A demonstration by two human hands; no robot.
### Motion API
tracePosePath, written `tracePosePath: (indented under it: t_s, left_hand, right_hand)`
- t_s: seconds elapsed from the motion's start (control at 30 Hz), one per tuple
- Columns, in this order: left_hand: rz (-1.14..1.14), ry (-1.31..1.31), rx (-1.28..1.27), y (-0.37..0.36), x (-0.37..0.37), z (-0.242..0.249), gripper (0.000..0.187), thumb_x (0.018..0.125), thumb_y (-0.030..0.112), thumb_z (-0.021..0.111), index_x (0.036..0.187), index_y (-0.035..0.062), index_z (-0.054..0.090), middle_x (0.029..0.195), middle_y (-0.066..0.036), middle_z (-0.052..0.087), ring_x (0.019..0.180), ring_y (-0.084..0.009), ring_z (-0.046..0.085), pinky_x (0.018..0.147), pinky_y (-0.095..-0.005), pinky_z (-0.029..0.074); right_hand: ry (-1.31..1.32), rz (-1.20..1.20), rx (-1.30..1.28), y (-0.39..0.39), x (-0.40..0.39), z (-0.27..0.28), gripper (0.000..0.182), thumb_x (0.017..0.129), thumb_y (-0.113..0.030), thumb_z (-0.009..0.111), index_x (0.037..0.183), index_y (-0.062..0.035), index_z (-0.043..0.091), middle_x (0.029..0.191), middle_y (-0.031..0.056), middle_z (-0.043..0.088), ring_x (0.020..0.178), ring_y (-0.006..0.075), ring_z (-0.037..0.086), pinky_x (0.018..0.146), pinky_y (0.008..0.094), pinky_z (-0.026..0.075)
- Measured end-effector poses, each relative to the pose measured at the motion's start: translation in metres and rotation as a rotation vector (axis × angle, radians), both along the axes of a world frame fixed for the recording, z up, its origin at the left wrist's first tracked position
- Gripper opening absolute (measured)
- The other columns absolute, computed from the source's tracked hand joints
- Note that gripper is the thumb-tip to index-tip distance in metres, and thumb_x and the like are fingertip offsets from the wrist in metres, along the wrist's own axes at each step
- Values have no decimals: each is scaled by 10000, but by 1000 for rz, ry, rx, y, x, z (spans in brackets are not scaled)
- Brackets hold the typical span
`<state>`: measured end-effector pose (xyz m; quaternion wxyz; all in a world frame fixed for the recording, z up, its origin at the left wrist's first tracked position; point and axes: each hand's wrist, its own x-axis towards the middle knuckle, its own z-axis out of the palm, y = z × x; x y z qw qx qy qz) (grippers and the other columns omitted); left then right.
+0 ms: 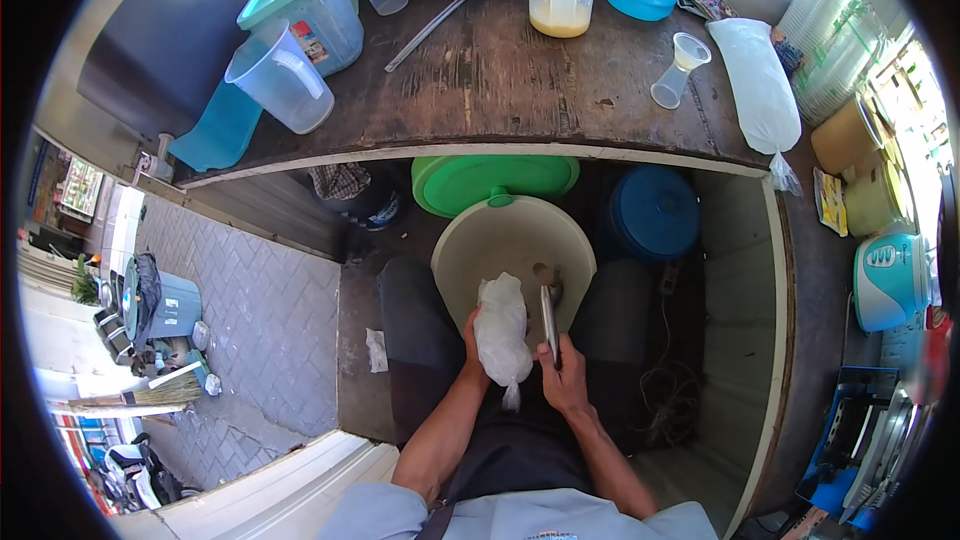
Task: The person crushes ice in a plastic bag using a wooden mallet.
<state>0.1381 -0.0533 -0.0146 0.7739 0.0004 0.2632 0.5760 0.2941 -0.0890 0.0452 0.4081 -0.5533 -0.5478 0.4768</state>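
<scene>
A knotted plastic bag of white ice rests in my left hand, whose fingers curl round its left side. My right hand is closed on the handle of a metal tool, held upright just right of the bag; its far end is hard to make out. Both are over the near part of a large beige bucket between my knees. A small dark object with a round end shows inside the bucket, near the tool. Behind the bucket leans a green lid.
A wooden counter crosses ahead, holding jugs, a small hourglass-shaped cup and another filled bag. Below it, a blue lidded container stands right of the bucket. Cabinet walls flank my legs; a cable lies at right.
</scene>
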Motion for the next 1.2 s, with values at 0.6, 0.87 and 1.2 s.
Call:
tracePosePath:
  t_s: [0.6,0.87,1.2]
  left_hand:
    - [5,-85,-202,3,2,-7,451,859,424,537,1141,74,576,1007,-107,642,915,-259,622,841,-395,501]
    - [46,-98,-244,10,4,15,456,866,387,524,1175,54,559,996,-138,644,882,-303,635,788,-441,532]
    - [-3,-236,-139,14,-3,-3,481,861,403,520,1180,46,555,1001,-151,646,862,-313,641,779,-459,535]
  right_hand:
    - [-344,177,-115,20,-3,5,393,996,-288,369,849,48,511,670,262,552,692,464,563,602,465,419]
    - [-344,109,-3,27,-3,32,255,974,-203,431,892,31,495,632,273,521,634,469,550,513,473,389]
    - [459,-191,343,3,-10,47,361,962,-387,453,821,-54,455,557,37,444,414,177,405,413,250,315]
